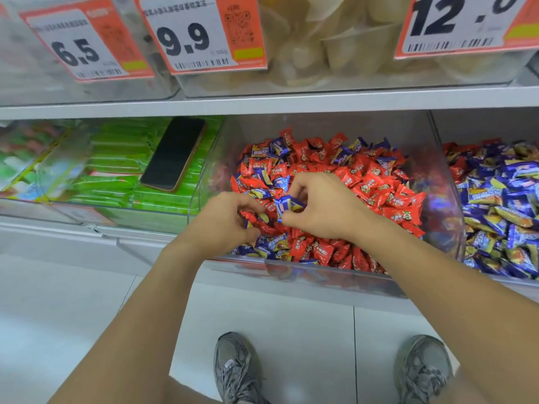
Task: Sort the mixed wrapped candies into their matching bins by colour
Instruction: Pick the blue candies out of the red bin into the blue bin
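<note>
Over the middle bin point(320, 275), right hand point(320, 208) pinches a blue candy point(282, 206); left hand point(224, 220) curls round several. Recommend lifting blue pieces only, clear of red candies point(379, 188), toward the blue bin point(495, 282) beside it.

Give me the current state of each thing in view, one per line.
Left hand: curled on candies in the middle bin.
Right hand: pinching a blue candy.
Middle bin: mostly red, blues mixed in.
Right bin: mostly blue, a few reds.
Phone: face up on green packets.
</note>
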The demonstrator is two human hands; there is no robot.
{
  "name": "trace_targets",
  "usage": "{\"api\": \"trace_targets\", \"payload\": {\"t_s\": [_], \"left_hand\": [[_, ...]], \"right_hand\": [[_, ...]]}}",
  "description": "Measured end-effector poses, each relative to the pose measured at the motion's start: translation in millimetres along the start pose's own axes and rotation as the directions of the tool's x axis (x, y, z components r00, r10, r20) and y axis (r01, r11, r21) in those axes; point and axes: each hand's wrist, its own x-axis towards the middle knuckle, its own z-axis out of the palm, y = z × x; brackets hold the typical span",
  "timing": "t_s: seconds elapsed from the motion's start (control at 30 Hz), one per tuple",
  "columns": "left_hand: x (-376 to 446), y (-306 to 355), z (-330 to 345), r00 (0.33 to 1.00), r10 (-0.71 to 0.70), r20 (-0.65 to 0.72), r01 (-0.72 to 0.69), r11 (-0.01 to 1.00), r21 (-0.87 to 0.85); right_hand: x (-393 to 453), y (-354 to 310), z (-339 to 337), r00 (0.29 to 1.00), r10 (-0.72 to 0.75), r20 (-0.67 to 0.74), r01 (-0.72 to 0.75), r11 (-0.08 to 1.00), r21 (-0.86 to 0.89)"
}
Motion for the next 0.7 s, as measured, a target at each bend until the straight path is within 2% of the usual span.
{"api": "trace_targets", "payload": {"t_s": [0.1, 0.23, 0.33, 0.43, 0.5, 0.6, 0.7], "left_hand": [[3.0, 3.4, 0.9, 0.997, 0.075, -0.026, -0.071, 0.989, 0.131], [2.9, 7.7, -1.5, 0.997, 0.080, -0.013, -0.076, 0.975, 0.207], [2.4, 13.8, -7.2, 0.992, 0.107, -0.067, -0.090, 0.972, 0.216], [10.5, 17.9, -3.9, 0.996, 0.054, -0.068, -0.043, 0.988, 0.146], [20.8, 19.6, 2.4, 1.000, 0.013, -0.018, -0.009, 0.984, 0.179], [33.0, 16.2, 7.6, 0.994, -0.006, 0.106, -0.033, 0.932, 0.362], [38.3, 15.8, 7.5, 0.981, 0.031, 0.190, -0.104, 0.914, 0.391]], "right_hand": [[1.6, 1.6, -8.4, 1.000, 0.015, -0.012, -0.014, 0.995, 0.098], [2.3, -1.2, -19.2, 0.996, -0.044, 0.080, 0.030, 0.985, 0.168], [4.3, -3.9, -20.3, 0.994, -0.020, 0.111, 0.004, 0.990, 0.143], [7.3, -6.7, -12.7, 0.986, 0.071, 0.148, -0.085, 0.992, 0.092], [7.7, -8.8, -6.1, 0.983, 0.055, 0.172, -0.062, 0.997, 0.036], [6.9, -4.3, -1.5, 0.955, 0.005, 0.295, 0.012, 0.998, -0.057], [7.1, 0.4, -4.9, 0.915, -0.033, 0.402, 0.036, 0.999, 0.002]]}}
